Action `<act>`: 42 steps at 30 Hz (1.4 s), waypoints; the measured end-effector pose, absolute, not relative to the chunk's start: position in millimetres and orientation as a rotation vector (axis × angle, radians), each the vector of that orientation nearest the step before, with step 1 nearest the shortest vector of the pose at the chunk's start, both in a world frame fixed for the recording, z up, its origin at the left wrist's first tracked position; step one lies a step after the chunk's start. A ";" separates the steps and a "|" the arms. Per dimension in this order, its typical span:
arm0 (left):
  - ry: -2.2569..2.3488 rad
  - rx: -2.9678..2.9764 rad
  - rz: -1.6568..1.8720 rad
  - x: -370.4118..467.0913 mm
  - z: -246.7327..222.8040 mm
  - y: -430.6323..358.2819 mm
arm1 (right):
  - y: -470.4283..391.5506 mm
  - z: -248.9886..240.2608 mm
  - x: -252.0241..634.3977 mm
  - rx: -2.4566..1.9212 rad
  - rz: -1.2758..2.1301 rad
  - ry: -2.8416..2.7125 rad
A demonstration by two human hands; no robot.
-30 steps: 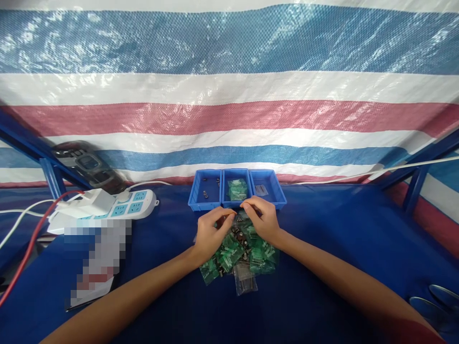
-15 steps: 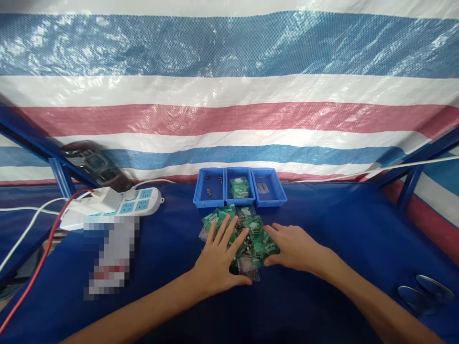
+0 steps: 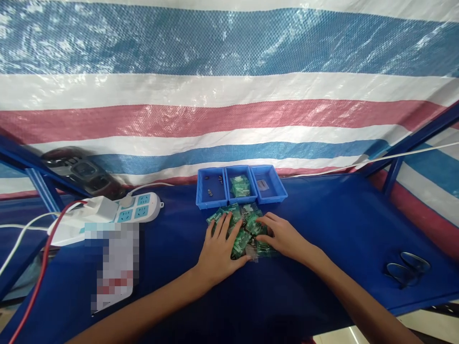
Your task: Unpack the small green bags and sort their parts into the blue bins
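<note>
A pile of small clear bags with green and metal bits [image 3: 241,239] lies on the blue table. My left hand [image 3: 219,251] rests over the pile's left and near side, fingers spread and thumb stretched to the right. At the right side, my right hand [image 3: 281,234] touches the bags, its thumb and forefinger apart; its other fingers are partly hidden. Just behind the pile stand three joined blue bins: the left bin [image 3: 211,204] holds a few small metal parts, the middle bin [image 3: 244,199] green-marked bags, and the right bin [image 3: 274,197] a small clear bag.
On the left are a white power strip [image 3: 152,210] with plugs and cables, a blurred-out flat object [image 3: 118,267] and a dark device [image 3: 84,169]. Glasses [image 3: 407,270] lie at the right. A striped plastic sheet [image 3: 229,86] hangs behind the table.
My right hand has moved left and inward over the pile, its thumb now nearer the middle. The bags are bunched closer together under both hands. The camera view has shifted slightly.
</note>
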State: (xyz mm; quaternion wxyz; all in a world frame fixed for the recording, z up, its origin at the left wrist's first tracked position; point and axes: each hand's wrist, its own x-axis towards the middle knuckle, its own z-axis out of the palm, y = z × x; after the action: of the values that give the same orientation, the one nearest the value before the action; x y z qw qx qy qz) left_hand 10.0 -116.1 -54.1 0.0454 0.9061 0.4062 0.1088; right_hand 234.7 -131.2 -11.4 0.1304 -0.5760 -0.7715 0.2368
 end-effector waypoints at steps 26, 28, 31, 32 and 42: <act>1.147 2.824 0.132 9.0 -43.8 -106.1 | -117.0 -50.2 247.8 -1.174 0.541 -2.660; 1.149 2.826 0.131 9.0 -44.7 -106.6 | -117.5 -52.2 246.9 -1.188 0.549 -2.638; 1.150 2.820 0.151 9.6 -44.2 -106.8 | -116.3 -53.8 246.4 -1.182 0.572 -2.625; 1.142 2.814 0.159 9.8 -43.3 -106.7 | -115.7 -53.7 246.6 -1.180 0.579 -2.623; 1.011 2.811 0.165 -4.7 -31.9 -104.3 | -130.0 -40.6 265.1 -1.224 0.699 -2.466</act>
State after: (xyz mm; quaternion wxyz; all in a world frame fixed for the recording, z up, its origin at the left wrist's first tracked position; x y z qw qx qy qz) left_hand -4.7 -104.3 -31.9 0.0747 0.9369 0.3370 0.0551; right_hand 265.1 -130.0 -40.6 0.1502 -0.4259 -0.8584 0.2433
